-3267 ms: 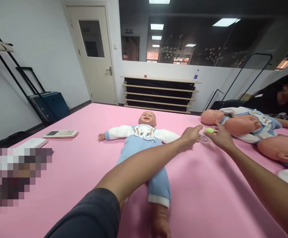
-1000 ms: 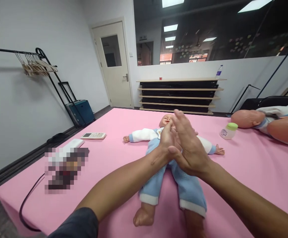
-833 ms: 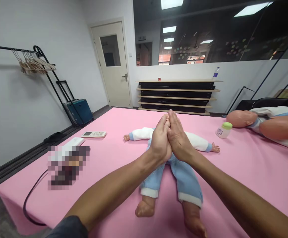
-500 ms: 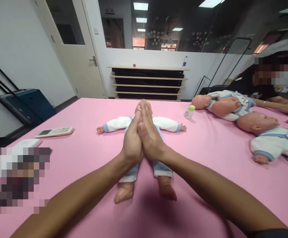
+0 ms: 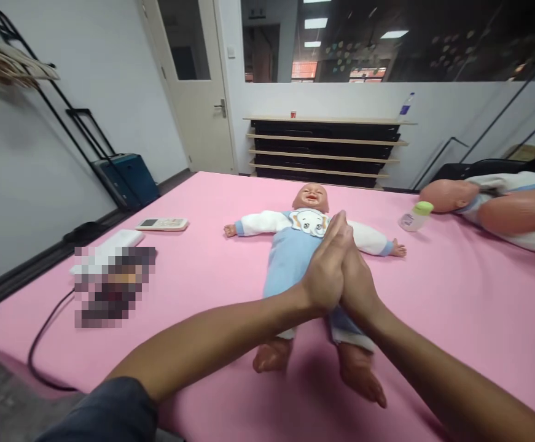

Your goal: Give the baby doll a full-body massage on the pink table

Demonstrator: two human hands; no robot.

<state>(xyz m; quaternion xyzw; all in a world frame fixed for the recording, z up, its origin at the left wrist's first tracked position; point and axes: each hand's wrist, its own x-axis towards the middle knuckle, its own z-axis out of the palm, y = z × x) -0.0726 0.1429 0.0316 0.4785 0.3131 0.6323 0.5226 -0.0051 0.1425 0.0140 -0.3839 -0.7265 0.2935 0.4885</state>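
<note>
My left hand (image 5: pixel 323 273) and my right hand (image 5: pixel 360 282) are pressed palm to palm with fingers stretched out, pointing forward. Nothing shows between them, though the inner palms are hidden. They are over the right side of a baby doll (image 5: pixel 288 258), which lies on its back with arms spread and feet towards me. The doll wears a white-sleeved, light blue outfit with an elephant face on the chest. My hands cover part of its trunk and one leg. Whether they touch the doll, I cannot tell.
A pink-covered table (image 5: pixel 212 270) bears a remote control (image 5: pixel 163 224) and a white power strip (image 5: pixel 122 245) with a cable at left. Beside it lies a pixelated item (image 5: pixel 115 285). At right are a green-capped bottle (image 5: pixel 415 217) and more dolls (image 5: pixel 449 195).
My view has turned to the left, so the doll and table appear further right. My hands stay pressed together but now sit right of the doll's middle, leaving its face and chest showing.
</note>
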